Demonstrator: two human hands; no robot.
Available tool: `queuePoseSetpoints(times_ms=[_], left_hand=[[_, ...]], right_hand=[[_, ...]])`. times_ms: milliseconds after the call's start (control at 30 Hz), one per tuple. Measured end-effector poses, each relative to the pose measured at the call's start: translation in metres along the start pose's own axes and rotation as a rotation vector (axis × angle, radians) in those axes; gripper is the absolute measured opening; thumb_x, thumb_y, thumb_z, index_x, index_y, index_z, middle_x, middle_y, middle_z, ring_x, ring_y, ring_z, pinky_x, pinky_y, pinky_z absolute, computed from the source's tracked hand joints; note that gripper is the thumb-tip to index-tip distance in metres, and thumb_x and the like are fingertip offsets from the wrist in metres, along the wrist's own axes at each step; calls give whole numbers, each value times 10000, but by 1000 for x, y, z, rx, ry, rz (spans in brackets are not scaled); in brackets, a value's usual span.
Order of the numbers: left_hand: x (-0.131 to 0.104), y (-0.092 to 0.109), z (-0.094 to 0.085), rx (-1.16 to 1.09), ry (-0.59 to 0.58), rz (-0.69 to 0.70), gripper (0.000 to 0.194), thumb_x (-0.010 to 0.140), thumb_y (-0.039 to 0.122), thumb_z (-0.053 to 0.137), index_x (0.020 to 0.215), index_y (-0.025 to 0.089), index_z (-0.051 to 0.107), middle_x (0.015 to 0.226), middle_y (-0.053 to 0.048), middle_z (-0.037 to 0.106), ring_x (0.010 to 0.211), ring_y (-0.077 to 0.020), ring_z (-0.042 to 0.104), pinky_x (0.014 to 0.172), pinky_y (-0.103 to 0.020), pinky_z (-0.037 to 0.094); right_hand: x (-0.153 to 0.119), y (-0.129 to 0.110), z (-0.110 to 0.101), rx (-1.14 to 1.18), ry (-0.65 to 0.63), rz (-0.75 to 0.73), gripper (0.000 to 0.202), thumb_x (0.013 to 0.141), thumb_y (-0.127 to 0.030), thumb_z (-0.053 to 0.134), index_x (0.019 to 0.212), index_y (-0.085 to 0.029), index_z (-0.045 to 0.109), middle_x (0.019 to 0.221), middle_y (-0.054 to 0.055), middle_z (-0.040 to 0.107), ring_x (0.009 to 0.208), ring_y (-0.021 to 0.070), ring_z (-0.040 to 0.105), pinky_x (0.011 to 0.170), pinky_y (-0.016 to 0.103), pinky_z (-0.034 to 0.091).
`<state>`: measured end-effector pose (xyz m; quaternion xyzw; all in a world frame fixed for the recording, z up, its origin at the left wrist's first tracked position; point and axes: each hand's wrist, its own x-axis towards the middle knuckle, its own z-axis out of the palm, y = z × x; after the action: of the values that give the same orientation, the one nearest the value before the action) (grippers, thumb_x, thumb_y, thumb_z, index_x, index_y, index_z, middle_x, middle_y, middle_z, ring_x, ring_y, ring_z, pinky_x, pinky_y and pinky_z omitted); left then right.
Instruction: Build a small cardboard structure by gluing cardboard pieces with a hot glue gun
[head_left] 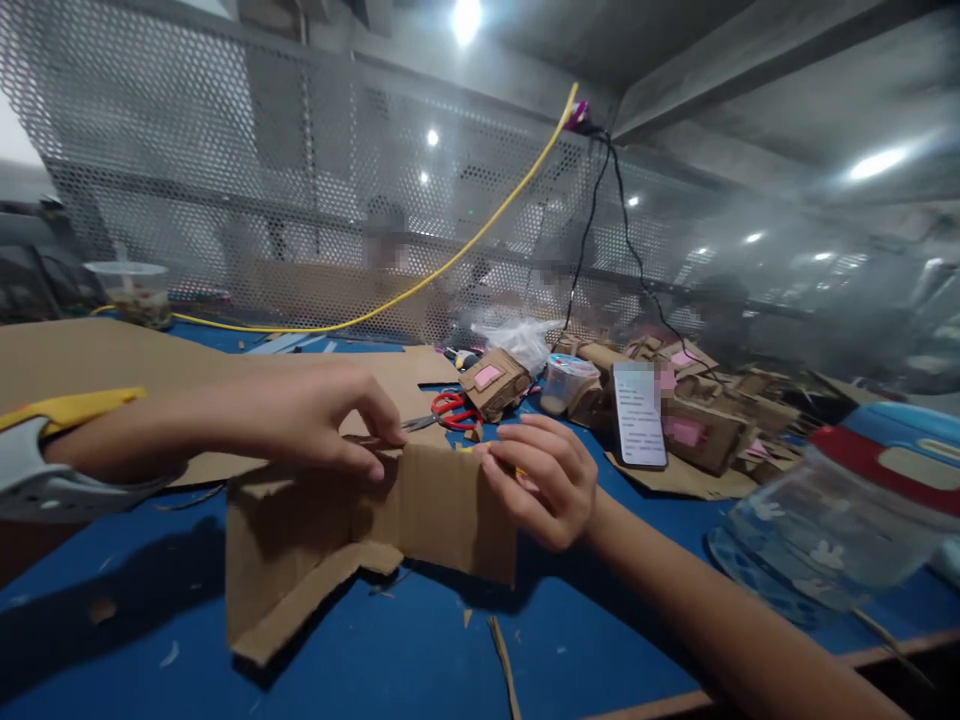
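A folded piece of brown cardboard point(442, 505) stands on edge on the blue tabletop, bent into an angled wall with a narrow strip along its lower left. My left hand point(330, 415) reaches over its top edge, thumb in front and fingers curled behind, pinching it near the middle. At the upper right corner, my right hand point(544, 475) grips the same cardboard between thumb and fingers. What lies behind the cardboard is partly hidden. Red-handled scissors point(454, 410) lie open just beyond it, between my hands.
A phone point(640, 415) with lit text leans against cardboard models point(705, 430) at right. A small cardboard model point(495, 380) and a plastic cup point(568, 385) sit behind the scissors. Flat cardboard point(150, 355) spreads left. A clear container point(817, 530) stands right. A yellow cable point(450, 265) crosses behind.
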<state>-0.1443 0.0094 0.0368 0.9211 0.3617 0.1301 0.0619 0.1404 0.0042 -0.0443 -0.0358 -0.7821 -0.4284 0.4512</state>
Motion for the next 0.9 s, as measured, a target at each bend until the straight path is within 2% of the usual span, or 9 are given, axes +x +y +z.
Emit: queuePoseSetpoints(times_ms=[67,133,267,400,567,767,900], left_hand=[[-2,6,0,-85,-78,-10,236,711,324,865,937,278,820,952,15,826,866,-182,751,725,-209,515],[-3,13,1,-151,-143,-8,240,703,321,864,929,271,802,905,18,811,828,-180,744,683,-212,509],[-4,27,3,-126,-113,-19,144,701,282,844,822,267,767,768,46,766,697,-155,703,623,-215,484],[-7,33,4,-34,-81,20,53,770,311,773,804,270,774,721,33,744,654,-159,672,624,-231,491],[-8,38,6,1,-70,41,58,760,219,718,749,257,760,643,28,684,573,-147,595,559,-239,435],[-7,38,18,49,-20,71,156,704,112,697,609,220,637,597,29,603,533,-130,526,488,-254,302],[-5,37,24,5,3,67,126,650,103,684,635,206,614,616,45,595,553,-117,508,505,-244,311]], right_hand=[[-2,2,-4,22,-3,-72,200,881,-92,687,814,-280,693,887,5,768,984,177,707,862,365,646],[-4,0,-9,-14,-14,-102,233,887,-85,679,756,-278,681,886,-1,774,988,164,705,874,348,645],[-4,-10,-19,-82,-27,-90,275,877,-72,696,692,-273,661,870,-10,769,951,141,703,908,329,637],[-2,-15,-23,-85,-53,-71,312,903,-95,668,666,-296,639,853,-48,774,894,127,716,849,324,654],[-2,-16,-24,-56,-67,-32,304,911,-92,650,681,-290,633,866,-45,785,897,130,721,859,329,652],[-3,-18,-23,-7,-72,-15,273,910,-94,653,697,-265,651,844,-16,779,947,131,712,906,309,640],[-3,-24,-20,9,-21,48,267,900,-56,614,709,-242,638,873,-7,775,963,128,721,939,328,636]])
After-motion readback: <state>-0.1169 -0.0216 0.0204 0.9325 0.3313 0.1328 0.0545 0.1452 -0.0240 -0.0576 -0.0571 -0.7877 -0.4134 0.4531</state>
